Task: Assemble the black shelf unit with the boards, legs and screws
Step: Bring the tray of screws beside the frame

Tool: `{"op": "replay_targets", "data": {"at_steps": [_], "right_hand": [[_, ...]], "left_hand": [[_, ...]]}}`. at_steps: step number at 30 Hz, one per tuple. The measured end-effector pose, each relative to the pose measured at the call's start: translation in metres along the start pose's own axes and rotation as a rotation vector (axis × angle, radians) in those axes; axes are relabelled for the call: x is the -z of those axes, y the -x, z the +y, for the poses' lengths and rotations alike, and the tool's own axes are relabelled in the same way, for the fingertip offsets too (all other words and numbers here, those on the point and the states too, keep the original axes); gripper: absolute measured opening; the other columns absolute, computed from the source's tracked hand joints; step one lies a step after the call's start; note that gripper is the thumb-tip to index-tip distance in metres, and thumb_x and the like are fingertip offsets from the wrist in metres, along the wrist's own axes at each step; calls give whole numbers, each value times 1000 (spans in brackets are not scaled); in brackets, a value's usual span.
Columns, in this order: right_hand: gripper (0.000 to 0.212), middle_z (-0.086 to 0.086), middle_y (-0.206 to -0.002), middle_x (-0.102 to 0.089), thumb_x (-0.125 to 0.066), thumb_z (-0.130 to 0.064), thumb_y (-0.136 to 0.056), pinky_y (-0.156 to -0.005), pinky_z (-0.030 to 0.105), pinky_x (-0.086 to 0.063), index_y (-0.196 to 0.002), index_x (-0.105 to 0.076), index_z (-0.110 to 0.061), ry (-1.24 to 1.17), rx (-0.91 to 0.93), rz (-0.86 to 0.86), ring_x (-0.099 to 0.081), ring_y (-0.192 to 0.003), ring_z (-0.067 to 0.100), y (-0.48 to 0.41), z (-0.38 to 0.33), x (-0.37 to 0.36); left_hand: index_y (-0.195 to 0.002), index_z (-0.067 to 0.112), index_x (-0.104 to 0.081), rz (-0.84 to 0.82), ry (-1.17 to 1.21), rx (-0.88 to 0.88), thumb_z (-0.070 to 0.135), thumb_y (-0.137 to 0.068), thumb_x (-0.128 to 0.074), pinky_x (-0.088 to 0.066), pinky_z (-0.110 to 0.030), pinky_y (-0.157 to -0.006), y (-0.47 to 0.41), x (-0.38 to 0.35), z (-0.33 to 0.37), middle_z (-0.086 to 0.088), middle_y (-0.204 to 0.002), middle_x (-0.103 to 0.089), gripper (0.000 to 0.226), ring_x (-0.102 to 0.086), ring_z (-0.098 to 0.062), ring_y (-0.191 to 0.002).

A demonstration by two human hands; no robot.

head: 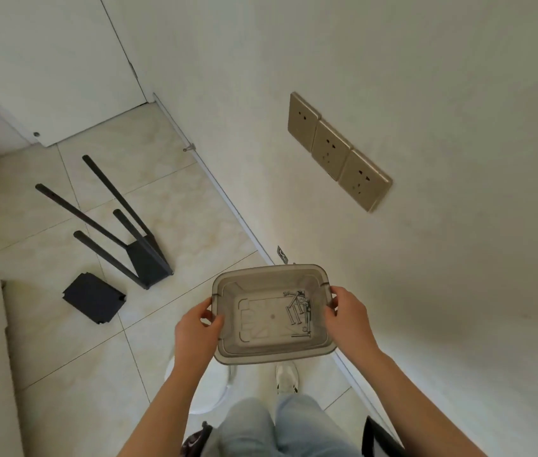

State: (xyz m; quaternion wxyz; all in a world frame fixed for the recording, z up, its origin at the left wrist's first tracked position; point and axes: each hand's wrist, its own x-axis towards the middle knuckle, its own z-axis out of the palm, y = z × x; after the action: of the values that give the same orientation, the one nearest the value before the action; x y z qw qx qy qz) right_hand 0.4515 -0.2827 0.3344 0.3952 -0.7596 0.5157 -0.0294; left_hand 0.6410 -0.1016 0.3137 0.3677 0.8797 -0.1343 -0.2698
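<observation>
Soft, even daylight fills the room; shadows are faint. Wide-angle lens bends the wall [426, 94] and floor [135, 179] lines at the edges; detail slightly smeared.

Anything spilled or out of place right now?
Nothing spilled: the screws sit bunched at the right side of the bin. The legged frame lies on its side, one board loose nearby.
</observation>
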Motion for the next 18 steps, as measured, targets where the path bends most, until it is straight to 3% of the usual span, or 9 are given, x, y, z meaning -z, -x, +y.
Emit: {"op": "replay_targets", "data": {"at_steps": [7,12,18], "right_hand": [[25,5,-102,-61,-54,-8,-95,-82,36,-52,-119,-60,-13,45,91,-64,-59,-90,22,-90,-57,-8],[25,4,-103,-61,-56,-10,-95,-83,36,-54,-120,-60,-14,45,125,-113,-60,-90,21,-144,-101,-31],[25,4,-104,-59,-55,-10,-96,-85,36,-53,-121,-58,-13,57,120,-114,-59,-93,21,-216,-163,-66]], "left_hand": [[-139,17,-60,110,50,69,17,-96,-65,-52,-32,-78,-68,17,27,2,-90,-64,43,-65,-23,-81],[-139,16,-59,138,28,115,18,-97,-64,-51,-35,-85,-128,41,34,0,-95,-64,42,-63,-21,-84],[-137,15,-62,106,-25,72,17,-95,-65,-54,-34,-81,-231,74,38,2,-94,-67,42,-66,-18,-81]]}}
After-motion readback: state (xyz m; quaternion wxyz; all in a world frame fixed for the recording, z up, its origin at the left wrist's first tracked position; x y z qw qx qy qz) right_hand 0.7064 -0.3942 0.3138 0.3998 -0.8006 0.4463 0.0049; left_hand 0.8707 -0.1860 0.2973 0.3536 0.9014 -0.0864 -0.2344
